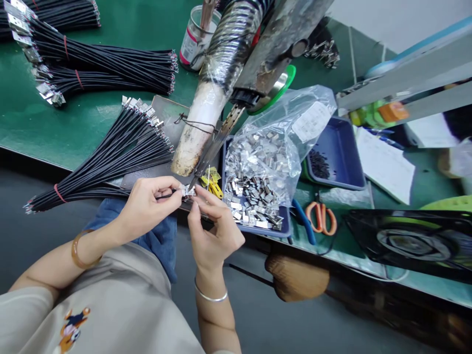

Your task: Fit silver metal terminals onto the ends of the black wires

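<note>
My left hand (147, 201) is closed in a pinch on a black cable (164, 195) at the desk's front edge. A small silver USB connector (189, 191) sits at the cable's end, between both hands' fingertips. My right hand (216, 223) reaches it from the other side, its fingers closed around the connector's far end. Just above, the soldering iron (214, 147) points down, its tip at the connector; whether they touch I cannot tell. A thin pale strand (208, 174) stands near my right fingers. To the left lies a fanned bundle of black cables (110, 152) with metal connectors.
A blue tray (285, 228) holds loose metal connectors and a clear plastic bag (309, 113). Behind my hands hangs a wrapped duct (199, 118). Orange-handled scissors (320, 218), a yellow cutter (214, 186), a second blue tray (346, 152) and a black fan (413, 243) lie rightward.
</note>
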Motion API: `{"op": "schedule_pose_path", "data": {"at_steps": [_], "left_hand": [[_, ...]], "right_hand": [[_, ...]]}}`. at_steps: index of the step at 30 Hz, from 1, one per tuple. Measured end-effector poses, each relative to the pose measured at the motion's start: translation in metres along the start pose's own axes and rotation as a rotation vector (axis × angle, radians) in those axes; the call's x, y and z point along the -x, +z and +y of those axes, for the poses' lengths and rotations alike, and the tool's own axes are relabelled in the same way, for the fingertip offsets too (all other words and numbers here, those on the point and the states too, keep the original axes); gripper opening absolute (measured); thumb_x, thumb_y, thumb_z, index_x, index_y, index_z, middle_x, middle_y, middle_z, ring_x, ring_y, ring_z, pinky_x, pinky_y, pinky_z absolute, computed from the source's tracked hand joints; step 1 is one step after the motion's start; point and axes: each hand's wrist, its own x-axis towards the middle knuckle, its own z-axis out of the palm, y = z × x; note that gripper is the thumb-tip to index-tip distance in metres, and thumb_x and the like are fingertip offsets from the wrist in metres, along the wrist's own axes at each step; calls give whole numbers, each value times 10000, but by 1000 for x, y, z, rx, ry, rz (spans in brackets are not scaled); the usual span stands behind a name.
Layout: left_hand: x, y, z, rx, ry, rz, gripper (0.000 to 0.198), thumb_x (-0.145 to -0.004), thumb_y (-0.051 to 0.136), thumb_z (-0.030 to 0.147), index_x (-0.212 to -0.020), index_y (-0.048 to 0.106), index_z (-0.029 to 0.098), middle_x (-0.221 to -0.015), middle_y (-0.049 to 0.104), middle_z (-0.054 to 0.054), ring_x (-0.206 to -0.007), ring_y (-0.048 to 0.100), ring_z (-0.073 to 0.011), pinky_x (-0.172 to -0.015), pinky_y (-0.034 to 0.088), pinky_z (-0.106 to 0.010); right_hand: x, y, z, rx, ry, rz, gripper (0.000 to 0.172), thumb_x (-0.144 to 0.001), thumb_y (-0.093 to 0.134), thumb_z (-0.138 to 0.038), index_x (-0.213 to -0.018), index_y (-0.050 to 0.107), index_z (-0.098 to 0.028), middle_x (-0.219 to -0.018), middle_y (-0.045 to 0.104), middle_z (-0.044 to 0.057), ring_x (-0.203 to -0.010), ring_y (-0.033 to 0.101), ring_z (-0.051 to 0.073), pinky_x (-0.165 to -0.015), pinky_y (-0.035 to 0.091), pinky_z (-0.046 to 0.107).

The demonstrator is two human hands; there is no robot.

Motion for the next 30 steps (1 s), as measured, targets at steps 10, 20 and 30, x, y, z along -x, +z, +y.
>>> {"op": "schedule_pose_path", "data": {"at_steps": [10,20,30], "left_hand": [[1,-1,2,-1,18,8,159,-837,637,242,-749,706,129,-617,623,-4,-565,517,-96,-513,395,-189],[3,-1,2,-77,41,12,179,-835,603,228,-734,705,123,-578,577,14,-527,458,-81,-501,353,-189],[3,0,0,-64,49,20,221,-838,579,244,-776,736,101,-600,583,5,-538,429,-74,-494,328,-184]], "right_hand": [[-10,-2,-3,33,-80,-11,214,-845,705,-34,-925,630,-217,-1057,801,69,-918,788,175,-809,666,291],[-5,-6,1,20,-119,-65,229,-831,695,-23,-894,584,-214,-1098,790,98,-892,789,172,-776,683,274],[-6,-5,0,10,-118,-72,191,-857,678,-58,-886,579,-219,-1147,776,106,-939,783,182,-793,692,316]]}}
